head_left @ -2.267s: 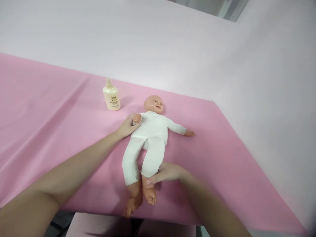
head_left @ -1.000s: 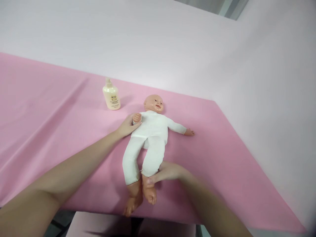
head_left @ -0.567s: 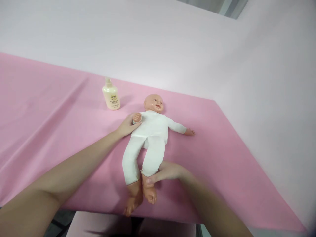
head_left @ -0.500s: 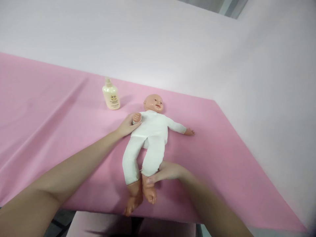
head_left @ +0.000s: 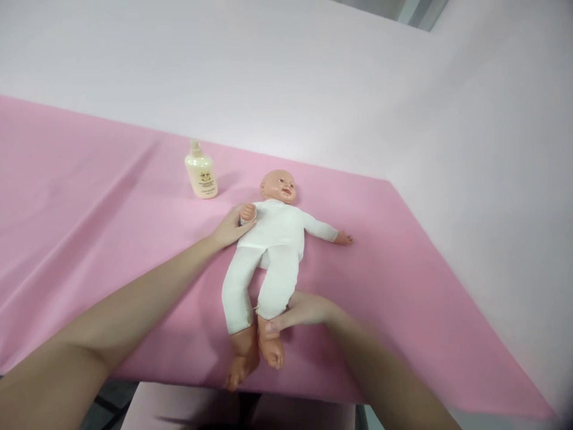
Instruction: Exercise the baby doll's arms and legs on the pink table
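Note:
A baby doll (head_left: 274, 239) in a white suit lies on its back on the pink cloth, head toward the wall, feet near the front edge. My left hand (head_left: 230, 227) is wrapped round the doll's bent arm at the wrist, beside its chest. My right hand (head_left: 299, 312) pinches the ankle of one leg, thumb on top just above the bare foot. The doll's other arm lies stretched out to the right.
A cream lotion bottle with a pump (head_left: 201, 173) stands upright behind the doll to the left. The pink cloth (head_left: 89, 209) covers the table, which meets pale walls behind and to the right. A pink seat edge (head_left: 179, 409) shows below the front edge.

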{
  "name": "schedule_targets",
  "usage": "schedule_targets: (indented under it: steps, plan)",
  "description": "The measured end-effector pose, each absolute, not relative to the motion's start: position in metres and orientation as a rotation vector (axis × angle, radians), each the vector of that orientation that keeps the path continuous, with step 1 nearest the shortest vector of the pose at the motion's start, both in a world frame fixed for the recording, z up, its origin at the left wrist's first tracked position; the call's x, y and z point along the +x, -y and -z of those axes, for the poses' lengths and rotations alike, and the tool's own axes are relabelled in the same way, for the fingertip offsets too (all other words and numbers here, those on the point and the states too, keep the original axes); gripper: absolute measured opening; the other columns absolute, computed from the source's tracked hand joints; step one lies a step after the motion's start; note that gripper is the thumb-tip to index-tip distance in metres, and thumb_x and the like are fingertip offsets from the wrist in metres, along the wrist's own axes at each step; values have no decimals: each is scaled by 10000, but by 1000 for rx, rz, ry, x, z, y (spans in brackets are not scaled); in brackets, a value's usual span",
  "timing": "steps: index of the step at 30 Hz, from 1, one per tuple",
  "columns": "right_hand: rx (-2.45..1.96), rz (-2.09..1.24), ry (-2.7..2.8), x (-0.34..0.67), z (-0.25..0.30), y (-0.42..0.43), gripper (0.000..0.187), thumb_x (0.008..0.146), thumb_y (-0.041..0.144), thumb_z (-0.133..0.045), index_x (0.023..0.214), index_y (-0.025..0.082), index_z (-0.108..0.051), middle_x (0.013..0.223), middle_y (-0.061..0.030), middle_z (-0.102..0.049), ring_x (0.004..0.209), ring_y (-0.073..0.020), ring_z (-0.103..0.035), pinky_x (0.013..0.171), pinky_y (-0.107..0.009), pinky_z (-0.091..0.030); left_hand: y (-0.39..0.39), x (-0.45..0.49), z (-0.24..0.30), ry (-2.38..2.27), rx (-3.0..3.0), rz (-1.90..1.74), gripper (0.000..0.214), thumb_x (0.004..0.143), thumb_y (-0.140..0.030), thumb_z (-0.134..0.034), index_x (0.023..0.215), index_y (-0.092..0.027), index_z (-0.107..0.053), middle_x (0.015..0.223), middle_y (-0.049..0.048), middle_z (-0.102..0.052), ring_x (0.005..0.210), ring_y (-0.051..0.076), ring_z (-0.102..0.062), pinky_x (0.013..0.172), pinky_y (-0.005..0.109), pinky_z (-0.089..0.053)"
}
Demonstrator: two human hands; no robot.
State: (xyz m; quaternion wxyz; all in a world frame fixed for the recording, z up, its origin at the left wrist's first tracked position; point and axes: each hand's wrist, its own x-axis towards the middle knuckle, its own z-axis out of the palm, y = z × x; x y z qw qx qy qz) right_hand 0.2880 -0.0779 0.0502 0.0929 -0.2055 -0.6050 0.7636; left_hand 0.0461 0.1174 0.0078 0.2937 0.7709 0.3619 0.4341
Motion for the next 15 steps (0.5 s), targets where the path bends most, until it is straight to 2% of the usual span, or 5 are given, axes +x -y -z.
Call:
schedule_targets:
  steps: [9, 15]
  plan:
    - [-650, -2262, 1756, 287, -56, 81, 568, 913, 701, -962, 816, 180, -755, 829, -55, -797, 1021, -239, -815, 941, -325, -634, -117, 46, -8, -974, 2053, -1162, 532, 968, -784, -714, 1036, -258, -684, 1097, 116, -819, 1081, 341, -746, 1063, 533, -653]
    - [-690, -2246, 1767, 290, -59, 82, 520, 931, 650, -970, 864, 168, -787, 911, -74, -828, 1061, -240, -818, 955, -320, -626, -118, 45, -6, -985, 2070, -1140, 515, 984, -772, -691, 1052, -261, -678, 1112, 116, -809, 1088, 338, -743, 1071, 525, -645]
